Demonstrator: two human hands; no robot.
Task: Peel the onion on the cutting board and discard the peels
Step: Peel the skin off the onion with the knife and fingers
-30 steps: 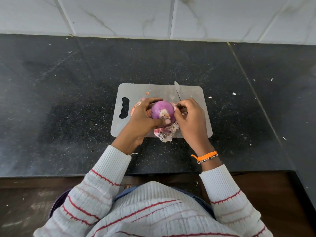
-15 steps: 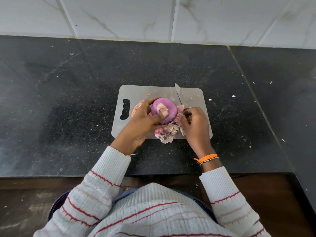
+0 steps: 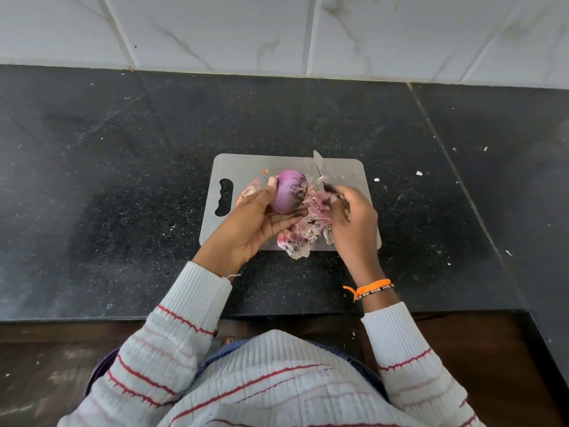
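Peeling stage, head view. The left hand [image 3: 252,223] holds the onion [image 3: 289,195] just above the cutting board [image 3: 277,164], thumb on its far side and fingers [image 3: 291,215] curled beneath. Most of the bulb shows smooth purple flesh; a dark-speckled patch on its right side suggests some skin is left. The right hand [image 3: 354,220] grips a knife [image 3: 320,169], blade pointing away, fingers curled round the blurred handle. Loose peels [image 3: 300,238] lie heaped on the board between the hands, one overhanging onto the dark tabletop [image 3: 123,180]. Judged progress: peeling nearly complete; discarding not yet begun.
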